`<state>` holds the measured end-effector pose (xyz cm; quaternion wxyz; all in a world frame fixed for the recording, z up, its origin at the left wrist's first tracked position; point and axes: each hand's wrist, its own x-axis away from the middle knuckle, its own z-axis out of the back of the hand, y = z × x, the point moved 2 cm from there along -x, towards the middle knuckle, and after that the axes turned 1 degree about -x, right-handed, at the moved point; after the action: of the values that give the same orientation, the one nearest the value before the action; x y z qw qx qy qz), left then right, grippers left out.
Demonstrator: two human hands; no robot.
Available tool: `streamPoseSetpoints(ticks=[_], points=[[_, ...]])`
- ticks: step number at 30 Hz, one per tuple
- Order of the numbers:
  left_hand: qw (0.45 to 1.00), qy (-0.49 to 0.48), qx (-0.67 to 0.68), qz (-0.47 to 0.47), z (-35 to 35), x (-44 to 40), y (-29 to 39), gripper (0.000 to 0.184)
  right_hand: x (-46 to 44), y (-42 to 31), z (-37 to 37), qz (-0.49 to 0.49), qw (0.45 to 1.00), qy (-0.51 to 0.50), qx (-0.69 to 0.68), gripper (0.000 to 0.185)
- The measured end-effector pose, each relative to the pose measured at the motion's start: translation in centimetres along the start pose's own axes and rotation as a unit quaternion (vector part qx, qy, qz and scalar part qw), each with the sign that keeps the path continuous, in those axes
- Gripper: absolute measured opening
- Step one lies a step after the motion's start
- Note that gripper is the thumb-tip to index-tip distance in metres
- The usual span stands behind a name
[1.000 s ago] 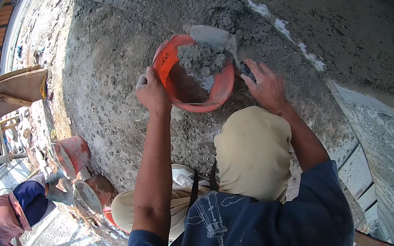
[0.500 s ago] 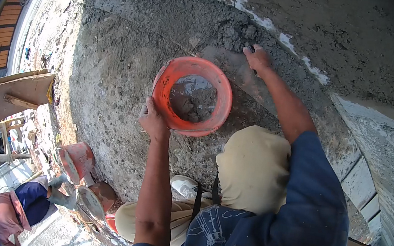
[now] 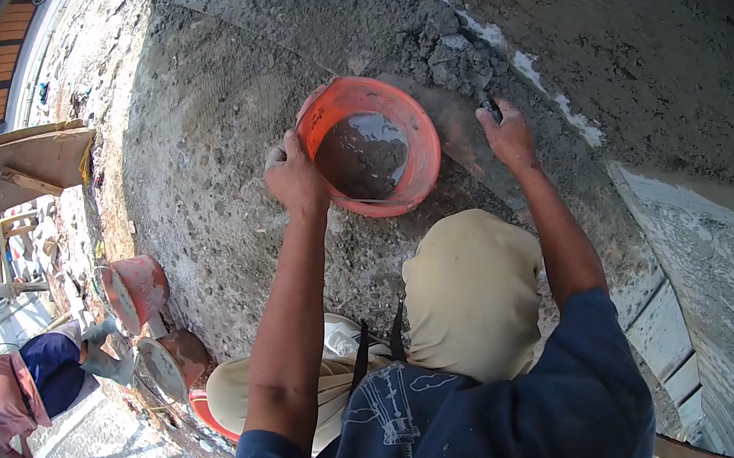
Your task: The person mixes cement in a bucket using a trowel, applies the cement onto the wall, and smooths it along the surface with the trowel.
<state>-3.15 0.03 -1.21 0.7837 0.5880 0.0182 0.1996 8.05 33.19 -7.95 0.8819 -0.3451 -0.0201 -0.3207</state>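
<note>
My left hand (image 3: pixel 296 175) is closed on the near-left rim of an orange bucket (image 3: pixel 425 158). Wet grey mortar (image 3: pixel 360 156) with a shiny, watery surface lies in the bottom of the bucket. To the right, my right hand (image 3: pixel 511 135) is wrapped round the dark handle of what looks like a trowel (image 3: pixel 492 109). Its blade is hard to make out against a lumpy heap of mortar (image 3: pixel 449 62), just beyond the hand. The bucket stands on the rough grey floor between my hands, close to this heap.
A mortar-covered wall (image 3: pixel 645 90) runs along the upper right. Two dirty buckets, one reddish (image 3: pixel 140 287) and one brown (image 3: pixel 181 357), stand at lower left near another person (image 3: pixel 16 391). A wooden board (image 3: pixel 23 165) juts in at the left.
The bucket has shifted away from me with my left hand, and the mortar inside sits differently. My right hand and the dark handle have moved right and slightly nearer.
</note>
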Motion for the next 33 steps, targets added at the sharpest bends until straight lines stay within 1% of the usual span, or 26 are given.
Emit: streamPoseSetpoints(ticks=[3, 6, 9, 10, 11, 13, 14, 16, 18, 20, 21, 23, 24, 25, 27, 28, 29, 31, 33], points=[[0.999, -0.005, -0.033, -0.008, -0.5, -0.1, 0.8, 0.04, 3.4, -2.6, 1.2, -0.022, 0.999, -0.012, -0.019, 0.055], [0.999, -0.011, -0.048, -0.023, -1.2, 0.5, 2.5, 0.041, 7.0, -6.6, 2.3, 0.038, 0.996, -0.068, -0.049, 0.053], [0.999, -0.025, -0.033, -0.007, -1.7, 0.7, 2.8, 0.042, 9.1, -8.4, 3.0, 0.12, 0.973, -0.167, 0.107, 0.051], [0.999, -0.023, -0.03, 0.0, -1.6, 0.7, 2.8, 0.042, 9.5, -8.2, 3.3, 0.096, 0.971, -0.187, 0.113, 0.048], [0.999, -0.019, -0.027, 0.007, -1.3, 0.4, 2.7, 0.042, 9.7, -6.6, 3.1, 0.096, 0.984, -0.142, 0.045, 0.048], [0.999, -0.024, -0.032, 0.009, -0.3, -0.3, 1.4, 0.042, 10.4, -0.3, 2.3, 0.099, 0.99, -0.052, -0.089, 0.049], [0.999, -0.027, -0.02, 0.009, 0.1, -0.3, 1.3, 0.042, 11.0, 2.9, 2.6, 0.034, 0.993, -0.06, -0.099, 0.05], [0.999, -0.037, -0.006, 0.012, 0.9, -0.3, 0.8, 0.042, 13.2, 8.5, 4.4, -0.01, 0.996, -0.085, -0.028, 0.052], [0.999, -0.046, 0.002, 0.013, 1.4, -0.6, 0.3, 0.041, 14.5, 14.4, 5.8, -0.086, 0.973, -0.214, 0.014, 0.058], [0.997, -0.07, 0.012, 0.031, 1.8, -0.5, 0.1, 0.037, 13.7, 15.8, 6.8, -0.071, 0.961, -0.26, 0.055, 0.064], [0.996, -0.081, 0.017, 0.038, 1.8, -0.5, 0.1, 0.038, 12.6, 16.1, 7.1, -0.062, 0.954, -0.283, 0.076, 0.068], [0.998, -0.056, 0.018, 0.026, 1.2, -0.1, 0.6, 0.037, 8.5, 14.5, 6.4, -0.094, 0.953, -0.259, 0.123, 0.074], [0.999, -0.044, 0.019, 0.02, 1.0, 0.2, 0.9, 0.038, 5.8, 13.9, 5.5, -0.069, 0.962, -0.228, 0.133, 0.075], [0.999, -0.039, -0.011, 0.012, 0.8, 0.4, 1.1, 0.038, 2.6, 13.1, 4.5, -0.04, 0.969, -0.196, 0.144, 0.075], [0.997, -0.027, -0.072, -0.006, 0.8, 0.7, 1.4, 0.038, -3.1, 10.5, 2.7, -0.056, 0.983, -0.123, 0.123, 0.073], [0.998, -0.028, -0.055, -0.011, 0.8, 0.8, 1.4, 0.038, -5.5, 9.3, 1.6, -0.064, 0.986, -0.091, 0.123, 0.07], [0.999, -0.028, -0.038, -0.015, 0.7, 1.0, 1.1, 0.038, -6.9, 8.4, 0.5, -0.071, 0.988, -0.059, 0.122, 0.068], [0.999, -0.025, -0.022, -0.022, 1.0, 1.5, 1.1, 0.038, -6.2, 6.6, -0.2, -0.066, 0.99, -0.034, 0.121, 0.065], [0.999, -0.011, -0.01, -0.028, 0.7, 1.6, 0.9, 0.037, -5.4, 5.1, 0.6, -0.066, 0.99, -0.005, 0.123, 0.062]])
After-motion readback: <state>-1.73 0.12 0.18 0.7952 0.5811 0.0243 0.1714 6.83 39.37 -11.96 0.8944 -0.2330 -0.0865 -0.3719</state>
